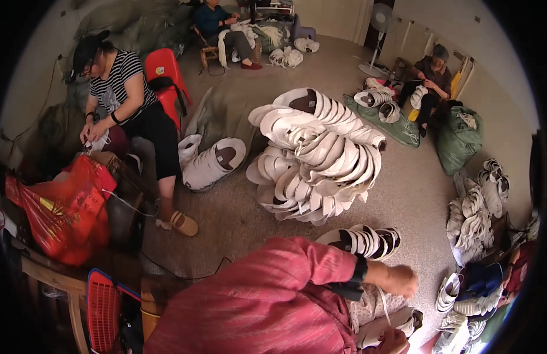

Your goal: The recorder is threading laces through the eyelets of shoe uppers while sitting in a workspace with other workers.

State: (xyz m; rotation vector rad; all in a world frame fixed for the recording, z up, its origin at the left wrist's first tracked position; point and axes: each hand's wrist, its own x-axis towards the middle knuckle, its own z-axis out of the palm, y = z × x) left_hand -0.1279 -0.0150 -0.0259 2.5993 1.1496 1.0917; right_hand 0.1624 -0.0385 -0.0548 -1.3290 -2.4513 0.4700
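Observation:
My left arm, in a pink-red sleeve with a dark cuff, reaches across from the lower left. My left hand (400,281) is closed in a fist above my lap. A white lace (383,305) runs taut from beneath it down to a grey-beige shoe upper (377,331) with a dark opening, which lies on my patterned lap. At the lower edge my right hand (394,342) is partly in view, its fingers closed at the near side of the upper. A short row of nested white uppers (362,241) lies on the floor just beyond my left forearm.
A big pile of stacked white uppers (321,153) stands mid-floor. Left are a seated person (123,88), a red bag (64,212) and a red basket (102,312). Two more people sit farther back. A green sack (459,138) and more uppers (471,218) line the right side.

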